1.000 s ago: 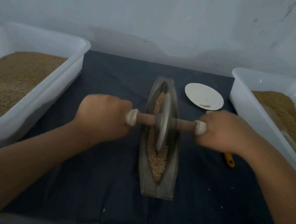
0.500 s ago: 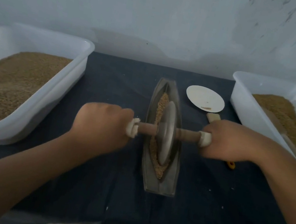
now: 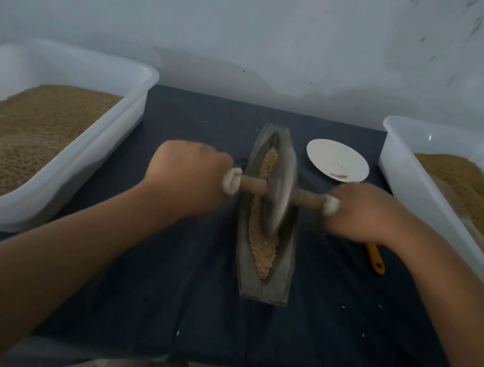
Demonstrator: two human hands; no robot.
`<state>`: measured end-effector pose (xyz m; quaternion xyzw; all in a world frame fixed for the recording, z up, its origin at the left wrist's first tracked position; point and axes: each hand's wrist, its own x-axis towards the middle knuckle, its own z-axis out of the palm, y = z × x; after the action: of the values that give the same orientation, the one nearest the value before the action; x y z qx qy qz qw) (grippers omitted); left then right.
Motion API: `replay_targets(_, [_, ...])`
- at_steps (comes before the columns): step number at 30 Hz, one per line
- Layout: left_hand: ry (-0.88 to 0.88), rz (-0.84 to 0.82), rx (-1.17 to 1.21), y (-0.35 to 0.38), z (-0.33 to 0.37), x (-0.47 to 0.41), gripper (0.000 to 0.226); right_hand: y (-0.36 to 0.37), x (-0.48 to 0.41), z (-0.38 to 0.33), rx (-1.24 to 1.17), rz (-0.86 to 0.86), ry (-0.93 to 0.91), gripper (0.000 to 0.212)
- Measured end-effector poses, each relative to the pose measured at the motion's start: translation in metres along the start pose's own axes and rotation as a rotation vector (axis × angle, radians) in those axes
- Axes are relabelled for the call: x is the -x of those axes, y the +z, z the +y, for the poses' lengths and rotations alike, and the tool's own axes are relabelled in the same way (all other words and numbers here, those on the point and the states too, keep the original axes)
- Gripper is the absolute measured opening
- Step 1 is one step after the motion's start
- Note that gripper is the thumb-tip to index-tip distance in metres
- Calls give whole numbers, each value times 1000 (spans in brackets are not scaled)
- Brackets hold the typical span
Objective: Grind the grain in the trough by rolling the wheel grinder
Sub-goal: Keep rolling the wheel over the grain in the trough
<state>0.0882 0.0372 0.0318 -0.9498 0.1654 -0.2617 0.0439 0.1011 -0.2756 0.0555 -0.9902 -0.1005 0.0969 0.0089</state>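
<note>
Plainly, the wheel grinder (image 3: 276, 198) looks like a heavy, rigid disc on a wooden axle. It stands on edge in the narrow trough (image 3: 282, 272), which runs from 12 to 6 o'clock in the middle of the dark cloth (image 3: 153, 296). The left hand (image 3: 186, 179), at 9 o'clock of the disc, and the right hand (image 3: 362, 213), at 3 o'clock, each curl tight round an axle end. That is the sensible hold, since even pressure on both sides should stop the disc tipping. Grain (image 3: 265, 250) lies loose beneath the wheel and at 6 o'clock of it. It looks coarse and likely to scatter if the wheel rides up the trough's wall.
</note>
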Motion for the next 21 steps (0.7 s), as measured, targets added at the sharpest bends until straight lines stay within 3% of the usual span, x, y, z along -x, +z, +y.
replay_targets(2, [77,134,67,-15,1,28,38,-2,32,-1,-104,-158,-54,18])
replay_targets(4, [90,176,101,-14,-2,36,38,-3,39,0,-142,-190,-72,22])
replay_targets(6, [39,67,54,-2,-4,20,41,-3,21,-3,-38,-66,-25,21])
replay_targets(10, [-94,-93,2,25,-11,-53,37,-6,-37,-8,86,384,70,25])
replay_targets(12, [-115,-110,16,28,-12,-76,33,-9,-53,-11,68,432,93,23])
replay_targets(15, [-116,-111,2,23,-9,-64,40,-10,-51,-8,61,343,88,22])
replay_targets(21, [18,115,128,0,-4,37,38,-14,30,-12,-38,-97,-82,31])
